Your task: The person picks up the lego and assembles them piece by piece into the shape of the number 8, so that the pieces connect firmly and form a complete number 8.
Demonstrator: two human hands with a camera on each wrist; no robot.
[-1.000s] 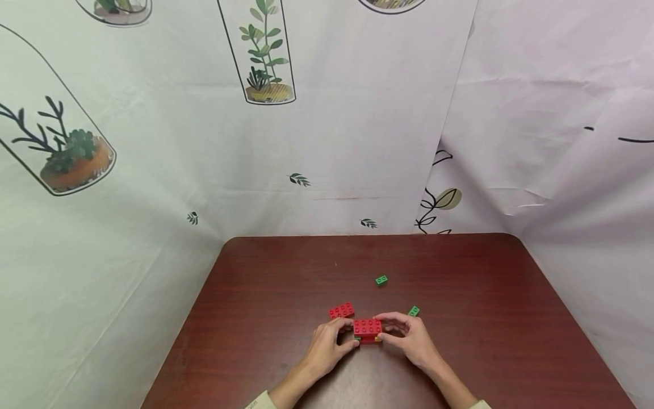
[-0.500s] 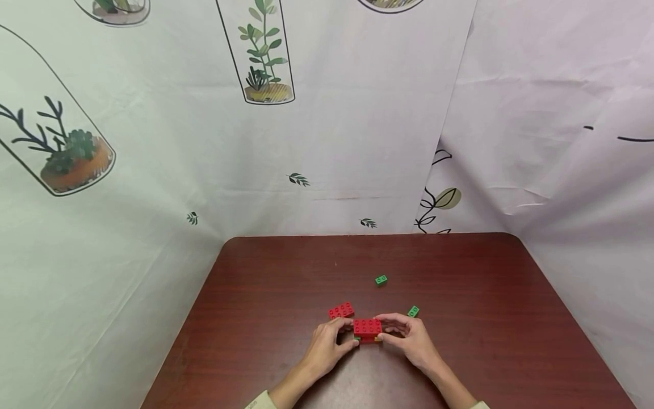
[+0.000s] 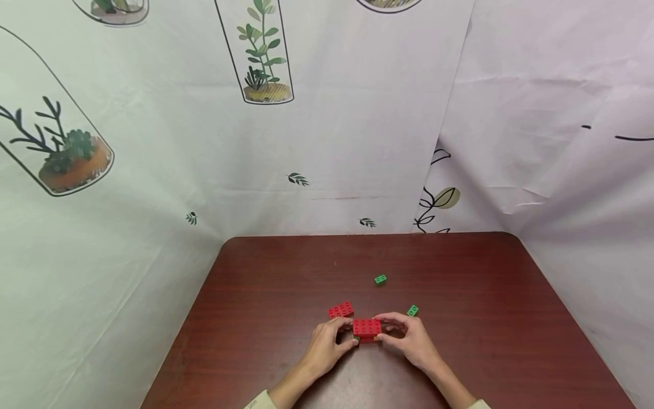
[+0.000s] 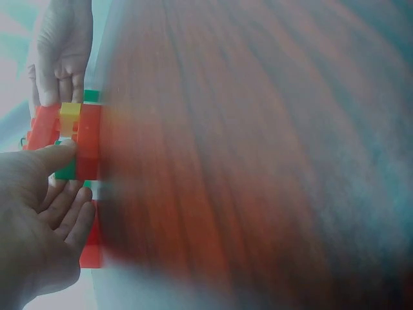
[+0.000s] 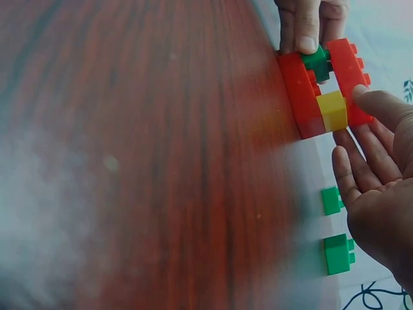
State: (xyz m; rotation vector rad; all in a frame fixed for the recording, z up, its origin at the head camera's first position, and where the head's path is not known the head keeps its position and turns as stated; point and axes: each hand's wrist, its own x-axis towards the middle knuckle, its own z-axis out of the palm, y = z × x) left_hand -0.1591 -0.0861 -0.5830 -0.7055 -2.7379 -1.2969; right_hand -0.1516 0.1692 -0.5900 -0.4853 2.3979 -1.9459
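Observation:
A small stack of toy building bricks stands on the table between both hands. Its upper red brick [image 3: 367, 326] lies over a green brick [image 5: 314, 63] and a yellow brick [image 5: 332, 111], which sit apart on a lower red brick [image 5: 299, 97]. My left hand [image 3: 324, 347] pinches the green brick at the left end, thumb on its near side. With thumb and fingers, my right hand [image 3: 413, 339] grips the upper red brick towards its right end. In the right wrist view the upper brick leans slightly, with the green brick's studs showing beneath it.
Another red brick [image 3: 340, 310] lies just behind my left fingers. One loose green brick [image 3: 413, 311] is beyond my right hand, another green brick [image 3: 380, 279] farther back. Printed cloth [image 3: 327, 142] hangs behind and beside the brown table [image 3: 265, 272].

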